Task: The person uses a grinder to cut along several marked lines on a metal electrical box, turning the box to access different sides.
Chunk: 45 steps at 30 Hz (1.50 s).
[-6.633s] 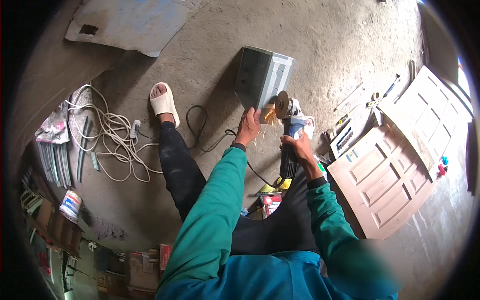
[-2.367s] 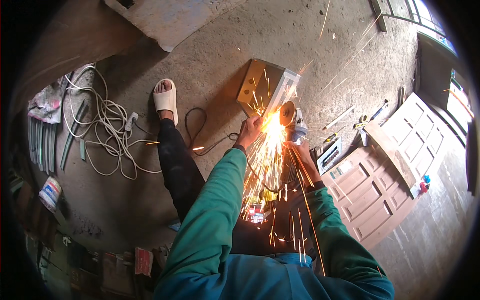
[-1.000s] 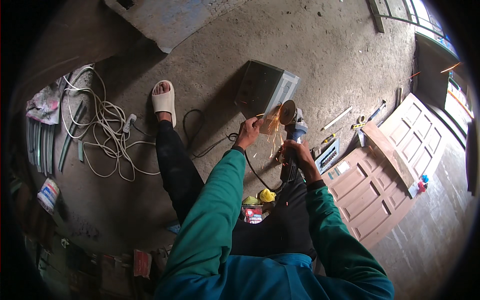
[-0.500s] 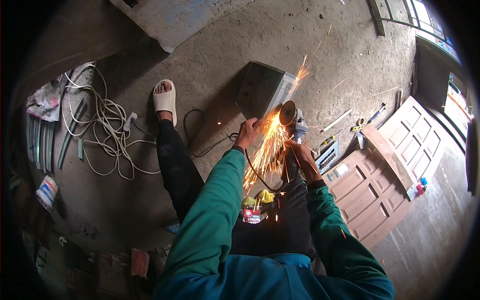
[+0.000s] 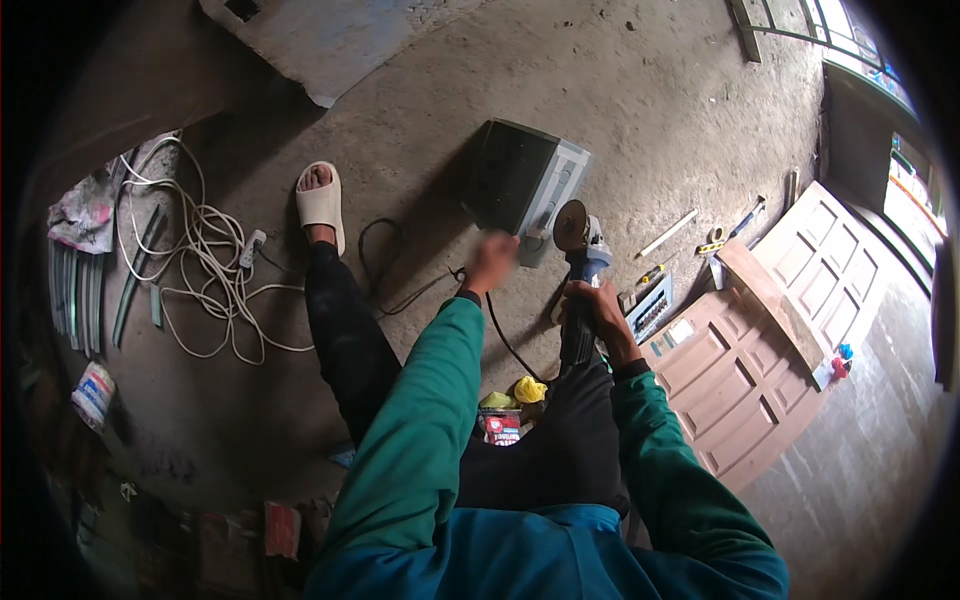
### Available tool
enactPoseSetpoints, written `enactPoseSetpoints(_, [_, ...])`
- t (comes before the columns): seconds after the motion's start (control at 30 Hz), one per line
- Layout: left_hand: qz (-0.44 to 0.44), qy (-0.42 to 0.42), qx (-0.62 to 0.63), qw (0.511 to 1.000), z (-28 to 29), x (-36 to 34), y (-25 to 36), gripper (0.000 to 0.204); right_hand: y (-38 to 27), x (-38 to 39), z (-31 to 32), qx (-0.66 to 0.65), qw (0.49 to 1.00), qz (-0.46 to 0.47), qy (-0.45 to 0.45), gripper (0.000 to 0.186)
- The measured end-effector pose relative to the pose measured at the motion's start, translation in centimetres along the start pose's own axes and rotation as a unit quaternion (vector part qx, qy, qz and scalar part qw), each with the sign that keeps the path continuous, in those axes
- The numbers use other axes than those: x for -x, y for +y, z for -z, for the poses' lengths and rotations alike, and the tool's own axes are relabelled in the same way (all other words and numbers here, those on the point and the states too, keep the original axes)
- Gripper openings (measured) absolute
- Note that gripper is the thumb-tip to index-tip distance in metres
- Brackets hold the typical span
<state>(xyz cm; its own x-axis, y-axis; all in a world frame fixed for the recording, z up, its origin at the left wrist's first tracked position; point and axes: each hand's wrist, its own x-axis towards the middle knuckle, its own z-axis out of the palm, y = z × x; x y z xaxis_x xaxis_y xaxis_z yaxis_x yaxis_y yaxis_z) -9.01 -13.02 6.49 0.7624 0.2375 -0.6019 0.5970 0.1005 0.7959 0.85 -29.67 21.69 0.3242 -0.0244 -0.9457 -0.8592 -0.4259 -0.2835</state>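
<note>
A dark metal box with a light grey grooved face lies on the concrete floor. At its near edge is my left hand, partly blurred, fingers closed on that edge. My right hand is wrapped around the body of an angle grinder, which has a black handle and blue-grey head. Its brown disc stands just right of the box's face, and no sparks show. A dark cord curves below my left hand.
A white extension cord lies coiled by my sandalled foot. Metal strips lie farther left. To the right are a hammer, a bit case and panelled wooden doors. Yellow plastic is between my legs.
The stream of orange sparks at the disc has stopped. The grinder has shifted slightly and its disc stands apart from the cut area. My left hand has moved slightly left.
</note>
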Motion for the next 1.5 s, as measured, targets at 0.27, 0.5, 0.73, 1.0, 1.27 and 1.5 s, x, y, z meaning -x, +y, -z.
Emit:
enactPoseSetpoints(0.27, [-0.03,0.033,0.017,0.999,0.0,0.1,0.0,0.052,-1.2,0.7,-0.8,-0.008,1.0,0.019,-0.011,0.023])
enactPoseSetpoints(0.5, [0.011,-0.014,-0.02,1.0,0.5,0.0,-0.2,0.055,-1.5,0.5,-1.3,0.006,1.0,0.005,-0.015,0.028])
enactPoseSetpoints(0.73, [-0.011,-0.013,0.009,1.0,-0.3,-0.2,0.0,0.054,1.5,-1.7,1.3,0.023,1.0,0.006,-0.013,0.034])
enactPoseSetpoints(1.0, [0.009,-0.013,0.026,1.0,0.0,-0.1,-0.1,0.053,0.4,-0.9,0.6,0.152,0.967,0.197,-0.047,0.019])
enactPoseSetpoints(1.27, [0.023,-0.016,0.033,0.999,-0.1,-0.1,0.0,0.059,0.6,-0.5,1.1,0.146,0.952,0.256,-0.083,0.021])
enactPoseSetpoints(1.5, [0.022,-0.021,0.034,0.999,0.5,0.1,-0.9,0.055,-2.1,1.4,-2.0,0.085,0.995,0.056,-0.013,0.024])
